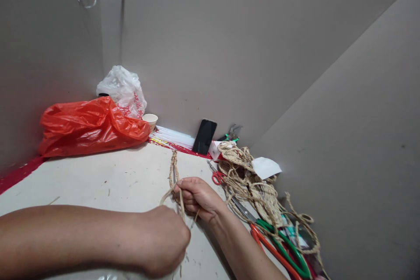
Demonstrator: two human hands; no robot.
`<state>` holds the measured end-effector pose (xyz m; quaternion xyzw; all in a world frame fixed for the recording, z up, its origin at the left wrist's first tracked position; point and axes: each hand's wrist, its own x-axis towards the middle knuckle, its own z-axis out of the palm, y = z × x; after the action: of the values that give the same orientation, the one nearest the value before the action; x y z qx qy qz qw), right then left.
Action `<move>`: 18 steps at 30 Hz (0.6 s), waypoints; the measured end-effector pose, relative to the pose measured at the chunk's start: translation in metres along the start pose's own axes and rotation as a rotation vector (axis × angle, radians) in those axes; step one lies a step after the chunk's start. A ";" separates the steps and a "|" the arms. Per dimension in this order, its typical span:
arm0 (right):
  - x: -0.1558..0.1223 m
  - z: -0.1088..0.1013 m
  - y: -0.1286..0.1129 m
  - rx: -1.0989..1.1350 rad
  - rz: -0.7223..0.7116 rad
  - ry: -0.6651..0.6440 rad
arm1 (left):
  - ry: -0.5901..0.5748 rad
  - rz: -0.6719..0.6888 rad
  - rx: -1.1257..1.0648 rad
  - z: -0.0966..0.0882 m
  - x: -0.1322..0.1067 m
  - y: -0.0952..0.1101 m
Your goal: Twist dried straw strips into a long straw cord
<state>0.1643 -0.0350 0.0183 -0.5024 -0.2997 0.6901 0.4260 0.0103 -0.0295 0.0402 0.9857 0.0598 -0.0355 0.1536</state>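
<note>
A braided straw cord (pixel 173 162) lies doubled on the white tabletop, running toward me. My right hand (pixel 198 197) pinches its near part between thumb and forefinger, the other fingers curled in. Closer to me, my left hand (pixel 167 240) is closed in a fist with its back toward the camera. A flat pale strand (pixel 166 195) curves from the pinch down to the left fist, which grips it; the left fingertips are hidden. Another strand passes between the hands, and a thin loose end sticks out beneath the right hand.
Coiled straw rope (pixel 249 179) lies at the right with large shears (pixel 278 240), small red-handled scissors (pixel 217 176) and white paper (pixel 266 167). A phone (pixel 204 136) leans on the grey wall near pruners (pixel 231 133). Back left are a red bag (pixel 92 127), white bag (pixel 123 87) and cup (pixel 150 120).
</note>
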 end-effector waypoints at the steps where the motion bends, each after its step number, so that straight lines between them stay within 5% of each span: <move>1: 0.000 -0.002 0.000 0.004 0.001 -0.019 | -0.108 0.083 -0.032 -0.003 -0.005 0.006; 3: 0.000 -0.004 -0.001 0.009 -0.008 -0.055 | -0.303 0.218 -0.089 -0.014 -0.016 0.016; 5: 0.001 -0.006 -0.001 0.007 -0.019 -0.088 | -0.320 0.254 -0.138 -0.033 -0.024 0.020; 8: 0.002 -0.005 0.000 -0.012 -0.028 -0.128 | 0.093 0.022 -0.182 -0.071 -0.029 0.007; 12: 0.005 -0.005 0.002 -0.040 -0.026 -0.159 | 0.615 -0.421 0.047 -0.126 -0.037 -0.060; 15: 0.006 -0.005 0.004 -0.060 -0.028 -0.167 | 0.661 -0.785 0.250 -0.154 -0.062 -0.119; 18: 0.007 -0.005 0.005 -0.082 -0.035 -0.172 | 0.634 -0.945 0.240 -0.166 -0.097 -0.151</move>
<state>0.1666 -0.0309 0.0096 -0.4528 -0.3720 0.7104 0.3898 -0.0966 0.1539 0.1613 0.8250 0.5319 0.1899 -0.0171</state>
